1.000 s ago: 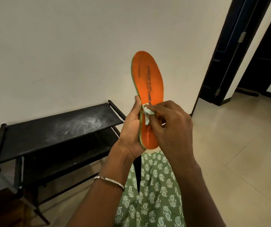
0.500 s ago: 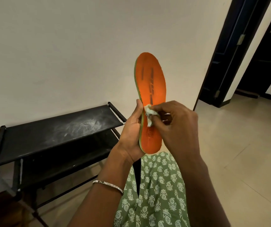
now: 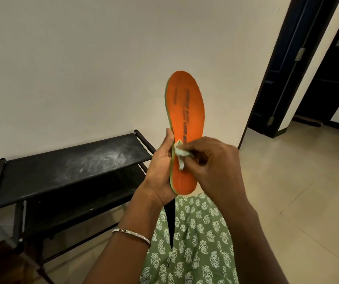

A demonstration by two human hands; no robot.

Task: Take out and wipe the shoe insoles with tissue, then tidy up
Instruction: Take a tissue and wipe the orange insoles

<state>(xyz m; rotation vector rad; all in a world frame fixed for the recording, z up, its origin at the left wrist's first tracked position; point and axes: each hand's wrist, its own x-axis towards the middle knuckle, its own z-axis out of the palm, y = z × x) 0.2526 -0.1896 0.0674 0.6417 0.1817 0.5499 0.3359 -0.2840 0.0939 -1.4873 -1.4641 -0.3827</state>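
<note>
Closest to me is the person's green garment, printed with white leaf motifs, and a thin silver bracelet on the left wrist. Above it the left hand grips the heel half of an orange insole, holding it upright in the air with the thumb lying along its green edge and the toe end pointing up. The right hand pinches a small crumpled tissue in curled fingers and presses it to the orange face, around the middle of the insole's length. Dark worn print runs down that face above the tissue.

Behind and to the left stands a black two-tier shoe rack, its top shelf smeared with pale dust. The floor is pale beige tile with thin joints. A plain cream wall rises behind the rack, and to the right a dark door frame with metal hinges opens onto a dim space.
</note>
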